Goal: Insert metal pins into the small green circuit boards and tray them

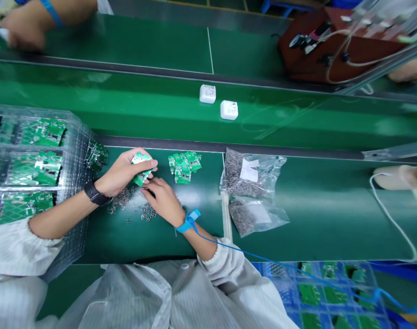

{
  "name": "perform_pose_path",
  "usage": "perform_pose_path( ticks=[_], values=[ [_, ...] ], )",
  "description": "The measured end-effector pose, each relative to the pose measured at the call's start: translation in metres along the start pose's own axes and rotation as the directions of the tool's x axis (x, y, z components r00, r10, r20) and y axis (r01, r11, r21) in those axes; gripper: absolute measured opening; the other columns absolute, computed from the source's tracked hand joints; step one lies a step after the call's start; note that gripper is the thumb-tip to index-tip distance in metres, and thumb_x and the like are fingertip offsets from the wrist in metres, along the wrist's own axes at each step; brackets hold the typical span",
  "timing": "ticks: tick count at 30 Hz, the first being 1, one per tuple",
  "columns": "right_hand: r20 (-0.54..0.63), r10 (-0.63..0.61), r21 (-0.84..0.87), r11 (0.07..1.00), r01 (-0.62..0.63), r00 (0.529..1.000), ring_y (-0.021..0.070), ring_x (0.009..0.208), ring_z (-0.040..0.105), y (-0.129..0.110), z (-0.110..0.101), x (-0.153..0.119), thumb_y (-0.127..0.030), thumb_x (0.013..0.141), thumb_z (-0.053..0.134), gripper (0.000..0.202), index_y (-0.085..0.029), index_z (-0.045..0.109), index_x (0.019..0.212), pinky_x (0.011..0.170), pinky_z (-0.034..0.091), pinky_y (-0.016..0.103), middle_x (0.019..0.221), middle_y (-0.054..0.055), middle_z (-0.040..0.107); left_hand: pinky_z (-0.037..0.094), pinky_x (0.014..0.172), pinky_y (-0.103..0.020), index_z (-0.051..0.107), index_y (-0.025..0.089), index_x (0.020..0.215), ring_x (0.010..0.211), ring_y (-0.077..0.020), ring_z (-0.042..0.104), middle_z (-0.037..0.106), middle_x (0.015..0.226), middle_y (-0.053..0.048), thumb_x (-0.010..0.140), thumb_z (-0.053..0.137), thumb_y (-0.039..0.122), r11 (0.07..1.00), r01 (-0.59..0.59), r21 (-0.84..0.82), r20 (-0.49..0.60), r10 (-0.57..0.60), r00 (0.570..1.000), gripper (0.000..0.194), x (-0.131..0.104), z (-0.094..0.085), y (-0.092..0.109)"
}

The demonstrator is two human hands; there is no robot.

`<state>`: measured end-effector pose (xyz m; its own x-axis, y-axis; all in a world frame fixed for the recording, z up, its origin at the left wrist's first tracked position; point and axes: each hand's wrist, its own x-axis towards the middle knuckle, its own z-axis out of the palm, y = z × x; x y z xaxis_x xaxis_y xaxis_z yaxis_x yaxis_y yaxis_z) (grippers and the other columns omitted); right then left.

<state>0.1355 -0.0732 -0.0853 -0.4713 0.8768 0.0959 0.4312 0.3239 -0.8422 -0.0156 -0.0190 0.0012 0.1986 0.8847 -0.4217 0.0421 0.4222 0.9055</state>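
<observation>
I am gripping the green circuit board (141, 169) in my left hand (121, 172) while my right hand (162, 197), at its four o'clock, is pinching among loose metal pins (147, 212) on the tabletop (133, 237), risking scattering them.

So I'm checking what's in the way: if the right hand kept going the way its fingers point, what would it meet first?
The right hand points up-left at the small green circuit board held in the left hand. It would likely meet that board first; the fingertips look nearly on it already.

Electronics assembly line, green conveyor belt (126, 98), circuit board trays (30, 160)
</observation>
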Motion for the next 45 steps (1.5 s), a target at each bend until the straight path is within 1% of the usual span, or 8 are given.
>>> perform_pose_path(
  ticks=[6,12,18,24,33,36,40,45],
  values=[
    [0.155,-0.019,-0.27,0.961,0.061,0.988,0.0295,0.118,0.059,-0.005,0.019,0.022,-0.016,0.104,0.053,0.02,-0.02,0.07,0.112,0.096,0.052,0.041,0.118,0.012,0.067,0.044,0.048,-0.021,0.069,0.017,0.078,0.055,-0.0119,0.059,0.067,0.066,-0.002,0.071,0.09,0.043,1.0,0.017,0.026,0.001,-0.017,1.0,0.034,-0.002,-0.001,0.002],
    [0.196,-0.05,-0.352,0.928,0.118,0.979,0.0299,0.118,0.057,-0.004,0.02,0.029,-0.012,0.104,0.049,0.02,-0.016,0.067,0.112,0.101,0.05,0.042,0.116,0.014,0.065,0.046,0.05,-0.02,0.067,0.017,0.079,0.059,-0.0121,0.06,0.068,0.071,-0.002,0.069,0.092,0.042,0.994,0.082,-0.071,0.028,-0.081,0.996,0.037,-0.002,0.0,0.003],
    [0.198,0.01,-0.468,0.88,0.085,0.98,0.0288,0.103,0.058,-0.005,0.003,0.021,-0.004,0.099,0.048,0.023,-0.014,0.067,0.106,0.096,0.051,0.042,0.108,0.015,0.064,0.044,0.049,-0.018,0.062,0.017,0.083,0.061,-0.0079,0.057,0.068,0.082,0.0,0.065,0.095,0.046,0.952,0.163,-0.26,-0.01,-0.172,0.985,0.047,-0.003,0.002,0.01],
    [0.219,0.075,-0.44,0.898,0.029,0.973,0.0247,0.089,0.06,-0.006,-0.025,0.011,-0.005,0.099,0.053,0.022,-0.017,0.069,0.089,0.088,0.051,0.037,0.091,0.01,0.065,0.043,0.049,-0.018,0.059,0.018,0.085,0.059,-0.0074,0.054,0.065,0.082,0.001,0.067,0.092,0.051,0.969,0.119,-0.216,-0.029,-0.129,0.991,0.05,-0.004,0.003,0.014],
    [0.205,0.055,-0.522,0.851,0.061,0.977,0.0285,0.094,0.059,-0.005,-0.022,0.004,-0.002,0.096,0.05,0.019,-0.012,0.067,0.097,0.092,0.051,0.041,0.096,0.014,0.064,0.042,0.048,-0.018,0.057,0.018,0.08,0.06,-0.0082,0.054,0.065,0.079,0.001,0.067,0.093,0.044,0.976,0.106,-0.189,-0.046,-0.117,0.992,0.046,-0.003,0.002,0.016],
    [0.165,0.026,-0.418,0.907,0.046,0.986,0.0265,0.09,0.057,0.001,-0.024,0.002,-0.002,0.094,0.051,0.018,-0.014,0.065,0.095,0.089,0.049,0.039,0.091,0.01,0.063,0.042,0.047,-0.018,0.058,0.018,0.079,0.06,-0.0081,0.054,0.065,0.079,0.001,0.065,0.094,0.043,0.976,0.1,-0.193,-0.052,-0.112,0.992,0.046,-0.003,0.003,0.016],
    [0.096,0.006,-0.109,0.994,0.004,0.995,0.0202,0.086,0.059,0.009,-0.03,0.001,-0.002,0.093,0.052,0.024,-0.016,0.066,0.106,0.081,0.048,0.032,0.09,0.004,0.062,0.043,0.048,-0.017,0.06,0.018,0.081,0.058,-0.0072,0.054,0.065,0.079,0.001,0.066,0.094,0.045,0.975,0.115,-0.192,-0.036,-0.124,0.992,0.046,-0.003,0.001,0.014],
    [-0.052,0.092,0.249,0.966,-0.077,0.994,0.015,0.079,0.061,0.012,-0.035,0.003,-0.01,0.092,0.057,0.019,-0.02,0.07,0.101,0.075,0.049,0.028,0.09,0.0,0.063,0.051,0.054,-0.019,0.065,0.018,0.09,0.062,-0.0096,0.06,0.071,0.087,-0.003,0.076,0.088,0.047,0.981,0.143,-0.135,-0.03,-0.148,0.989,0.039,-0.001,-0.001,0.006]
  ],
)
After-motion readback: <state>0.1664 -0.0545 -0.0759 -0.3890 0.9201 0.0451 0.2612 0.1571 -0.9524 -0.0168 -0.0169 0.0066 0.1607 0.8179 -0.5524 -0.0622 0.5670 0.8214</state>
